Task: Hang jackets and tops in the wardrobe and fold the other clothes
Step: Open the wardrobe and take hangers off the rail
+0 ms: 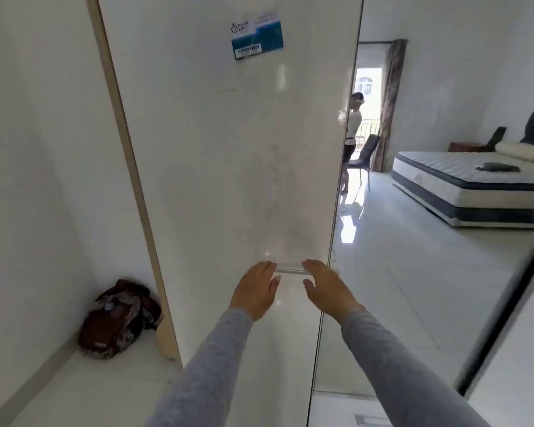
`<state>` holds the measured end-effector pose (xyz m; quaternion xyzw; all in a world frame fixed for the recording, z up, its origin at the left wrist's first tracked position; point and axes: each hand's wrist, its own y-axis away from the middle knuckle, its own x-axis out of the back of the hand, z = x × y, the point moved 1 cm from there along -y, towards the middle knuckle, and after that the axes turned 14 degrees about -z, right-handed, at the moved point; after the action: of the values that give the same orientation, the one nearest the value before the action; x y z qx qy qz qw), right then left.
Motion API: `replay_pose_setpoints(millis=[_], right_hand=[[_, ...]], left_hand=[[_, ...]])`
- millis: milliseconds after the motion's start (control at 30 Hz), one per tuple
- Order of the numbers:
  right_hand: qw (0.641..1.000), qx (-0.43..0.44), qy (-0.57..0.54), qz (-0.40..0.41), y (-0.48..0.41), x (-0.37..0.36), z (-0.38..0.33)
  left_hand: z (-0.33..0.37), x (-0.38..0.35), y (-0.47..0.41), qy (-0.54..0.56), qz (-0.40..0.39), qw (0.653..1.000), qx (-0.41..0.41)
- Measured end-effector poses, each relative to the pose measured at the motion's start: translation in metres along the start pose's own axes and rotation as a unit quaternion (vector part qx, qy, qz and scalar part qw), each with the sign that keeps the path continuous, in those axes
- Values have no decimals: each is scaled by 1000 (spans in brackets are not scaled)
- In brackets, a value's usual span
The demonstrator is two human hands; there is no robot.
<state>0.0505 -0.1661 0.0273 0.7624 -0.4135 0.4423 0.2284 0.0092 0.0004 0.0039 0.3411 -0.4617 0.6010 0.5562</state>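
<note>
White bedroom: upright wardrobe door (228,155), its handle (290,270) lying crosswise between left hand (255,291) and right hand (327,288), fingers (264,268) straight, grasping nothing.

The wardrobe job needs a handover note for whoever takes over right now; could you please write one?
Left hand: open, at the left end of the handle.
Right hand: open, at its right end.
Wardrobe door looks shut; neither hand holds clothes.
A grey item, perhaps clothing, lies on the bed.
Done: nothing visibly hung or folded.
Left: open the door, hang, fold.
</note>
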Motion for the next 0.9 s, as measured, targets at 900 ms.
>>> replay_pose_setpoints(millis=[900], right_hand=[[993,12,-52,101,-41,-34,27]], left_hand=[[-8,-41,-39,108,140,983,47]])
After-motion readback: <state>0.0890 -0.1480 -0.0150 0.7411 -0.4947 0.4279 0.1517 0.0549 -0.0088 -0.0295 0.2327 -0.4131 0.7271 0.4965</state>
